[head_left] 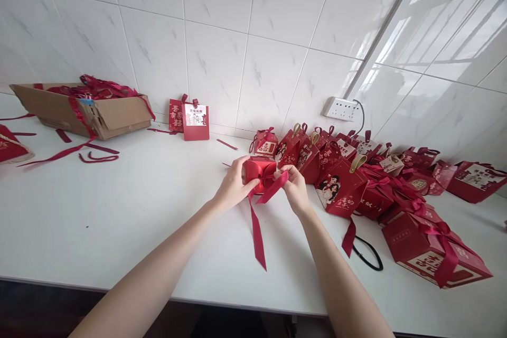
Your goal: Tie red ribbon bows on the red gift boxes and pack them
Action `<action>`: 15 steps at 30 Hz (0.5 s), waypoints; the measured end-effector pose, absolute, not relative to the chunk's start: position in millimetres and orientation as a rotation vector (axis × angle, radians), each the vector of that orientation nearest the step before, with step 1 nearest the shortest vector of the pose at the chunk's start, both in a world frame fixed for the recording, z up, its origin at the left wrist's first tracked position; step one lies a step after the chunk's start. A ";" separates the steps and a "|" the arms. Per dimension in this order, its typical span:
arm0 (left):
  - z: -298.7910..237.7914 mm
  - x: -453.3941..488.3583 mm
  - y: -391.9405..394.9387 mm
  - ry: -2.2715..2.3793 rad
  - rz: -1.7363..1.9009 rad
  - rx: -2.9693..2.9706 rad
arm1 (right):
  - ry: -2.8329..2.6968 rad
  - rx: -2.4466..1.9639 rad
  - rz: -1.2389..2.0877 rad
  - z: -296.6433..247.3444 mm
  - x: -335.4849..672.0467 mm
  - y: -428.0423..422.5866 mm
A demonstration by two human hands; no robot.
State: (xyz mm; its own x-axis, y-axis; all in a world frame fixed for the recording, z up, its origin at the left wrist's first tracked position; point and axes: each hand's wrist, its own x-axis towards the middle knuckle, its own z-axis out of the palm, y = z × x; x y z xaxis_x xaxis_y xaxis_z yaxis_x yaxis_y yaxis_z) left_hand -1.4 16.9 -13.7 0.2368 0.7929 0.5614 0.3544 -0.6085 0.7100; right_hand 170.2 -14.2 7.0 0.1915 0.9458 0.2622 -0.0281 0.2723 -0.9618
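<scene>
A small red gift box point(255, 168) rests on the white table in front of me, with a dark red ribbon point(258, 237) threaded at its top. My left hand point(236, 185) is closed around the box's left side, thumb pressed on its front. Between the thumb and fingers of my right hand point(295, 186), the ribbon is pinched at the box's right side. One ribbon tail hangs toward me over the tabletop, and a broad loop or end slants from the right fingers. The knot itself is too small to make out.
Several finished red gift boxes point(340, 190) crowd the right side, one large bow-tied box point(433, 248) nearest. A black loop point(370, 254) lies beside them. At the left stands a cardboard box point(119, 116) full of ribbons. Two red bags point(196, 129) lean on the tiled wall below a power strip point(344, 110).
</scene>
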 end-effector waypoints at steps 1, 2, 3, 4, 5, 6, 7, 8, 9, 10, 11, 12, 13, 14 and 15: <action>-12.7 -2.0 16.8 1.060 1.333 2.072 | -1.132 -1.050 0.903 5.7 171.0 -13.3; -11.9 -2.5 16.7 1.068 1.329 2.066 | -1.111 -1.049 0.903 4.4 171.6 -12.4; -11.2 -2.9 16.5 1.076 1.327 2.063 | -1.086 -1.048 0.903 3.1 172.1 -11.3; -10.9 -3.2 16.2 1.088 1.326 2.062 | -1.059 -1.047 0.905 1.9 172.4 -10.2; -10.7 -3.3 15.9 1.108 1.323 2.059 | -1.029 -1.044 0.912 0.7 172.6 -9.1; -10.6 -3.4 15.7 1.133 1.318 2.051 | -0.996 -1.037 0.926 -0.2 172.8 -8.1; -10.6 -3.5 15.6 1.157 1.314 2.033 | -0.961 -1.027 0.945 -0.9 173.0 -7.1; -10.5 -3.6 15.6 1.179 1.315 2.003 | -0.925 -1.015 0.966 -1.2 173.3 -6.4; -10.3 -3.9 15.9 1.198 1.324 1.962 | -0.890 -1.002 0.985 -1.2 173.7 -5.8; -10.1 -4.4 16.5 1.213 1.337 1.919 | -0.855 -0.989 1.001 -0.9 174.3 -5.4; -9.7 -5.2 17.4 1.226 1.344 1.882 | -0.822 -0.976 1.012 -0.2 175.0 -5.3; -9.4 -6.2 18.7 1.250 1.339 1.855 | -0.793 -0.962 1.020 0.6 175.7 -5.4; -9.0 -7.6 20.1 1.282 1.317 1.838 | -0.769 -0.948 1.027 1.6 176.6 -5.7; -8.7 -9.1 21.8 1.310 1.284 1.821 | -0.750 -0.933 1.036 2.7 177.4 -6.1; -8.3 -10.8 23.5 1.325 1.250 1.800 | -0.736 -0.918 1.045 3.7 178.4 -6.6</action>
State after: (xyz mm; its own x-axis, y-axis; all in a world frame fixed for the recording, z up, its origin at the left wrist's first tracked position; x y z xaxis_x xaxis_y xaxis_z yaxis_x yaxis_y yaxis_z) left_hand -10.8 23.5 -8.3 0.0712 0.9355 0.3459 0.4001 -0.3445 0.8493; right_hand 178.4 -6.6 3.7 0.3384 0.9377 0.0788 -0.3905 0.2161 -0.8949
